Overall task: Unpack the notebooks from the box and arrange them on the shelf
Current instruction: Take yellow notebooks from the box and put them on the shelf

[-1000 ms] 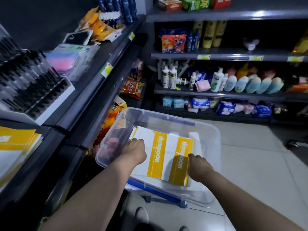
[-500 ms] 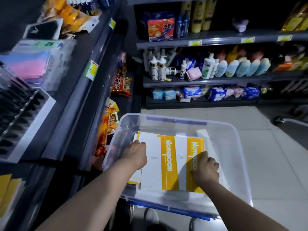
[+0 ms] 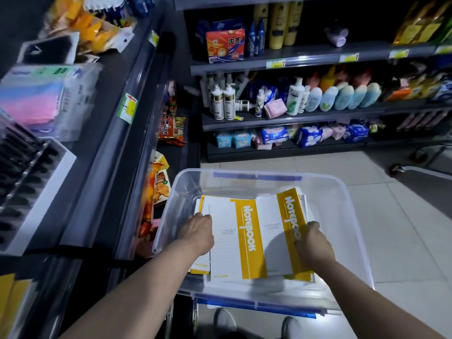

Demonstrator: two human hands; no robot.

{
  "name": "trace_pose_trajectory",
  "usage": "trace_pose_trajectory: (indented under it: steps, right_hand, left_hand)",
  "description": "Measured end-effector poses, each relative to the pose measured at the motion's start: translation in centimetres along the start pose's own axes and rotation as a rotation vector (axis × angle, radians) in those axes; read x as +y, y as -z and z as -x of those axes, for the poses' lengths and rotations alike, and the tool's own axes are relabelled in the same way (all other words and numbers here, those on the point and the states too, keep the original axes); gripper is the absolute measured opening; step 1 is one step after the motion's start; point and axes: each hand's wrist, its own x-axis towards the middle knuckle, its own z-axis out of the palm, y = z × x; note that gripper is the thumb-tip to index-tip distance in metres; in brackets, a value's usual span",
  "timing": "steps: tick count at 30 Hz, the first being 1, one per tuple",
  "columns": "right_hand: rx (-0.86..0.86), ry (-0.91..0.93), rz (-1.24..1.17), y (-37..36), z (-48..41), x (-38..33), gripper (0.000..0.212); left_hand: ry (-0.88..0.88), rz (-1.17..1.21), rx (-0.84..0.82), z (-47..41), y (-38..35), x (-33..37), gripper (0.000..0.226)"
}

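Observation:
A clear plastic box [image 3: 352, 231] stands in front of me with white-and-yellow notebooks [image 3: 247, 238] stacked inside it. My left hand [image 3: 197, 234] grips the left edge of the stack. My right hand [image 3: 311, 245] grips the right edge, and the right-hand notebook [image 3: 281, 231] is tilted up on that side. More yellow notebooks [image 3: 12, 304] lie on the shelf at the lower left, partly cut off by the frame.
A dark shelf unit [image 3: 117, 148] runs along the left with a black-and-white tray [image 3: 27, 184], pink and blue packs [image 3: 41, 101] and snack bags [image 3: 161, 187]. Shelves of bottles [image 3: 296, 96] stand ahead. Pale tiled floor [image 3: 403, 228] lies right.
The camera has tilted down and closer to the box. Both hands have taken hold of the stack's edges, and the right side of the notebooks has lifted.

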Motion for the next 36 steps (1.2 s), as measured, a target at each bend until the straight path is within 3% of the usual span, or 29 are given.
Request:
trace_pose_trajectory:
  steps: [2, 5, 8, 15, 20, 26, 30, 36]
  right_hand:
    - [0.01, 0.068, 0.017, 1.2, 0.9, -0.2, 0.025]
    - [0.034, 0.152, 0.075, 3.2, 2.3, -0.3, 0.058]
    - [0.058, 0.239, 0.126, 5.0, 3.4, -0.2, 0.067]
    - [0.184, 0.329, 0.229, 8.0, 5.6, -0.3, 0.071]
    - [0.187, 0.328, 0.255, 8.4, 6.3, 0.0, 0.074]
    - [0.164, 0.305, 0.297, 8.1, 6.3, -0.2, 0.074]
    - [0.157, 0.31, 0.305, 7.7, 6.3, -0.4, 0.075]
    - [0.153, 0.314, 0.291, 7.1, 6.2, -0.8, 0.077]
  left_hand:
    - [0.032, 0.002, -0.011, 0.4, -0.2, 0.1, 0.035]
    - [0.095, 0.043, -0.052, 1.0, -0.8, 0.4, 0.031]
    - [0.194, 0.152, -0.069, 1.1, -1.8, 0.9, 0.04]
    - [0.361, 0.345, -0.062, 1.0, -3.6, 1.9, 0.071]
    - [0.395, 0.306, -0.045, 0.8, -4.1, 2.9, 0.087]
    - [0.344, 0.224, 0.005, 0.2, -4.3, 4.3, 0.094]
    - [0.435, 0.32, -0.004, 0.2, -3.8, 4.6, 0.108]
    - [0.501, 0.378, 0.021, -0.1, -3.3, 3.4, 0.103]
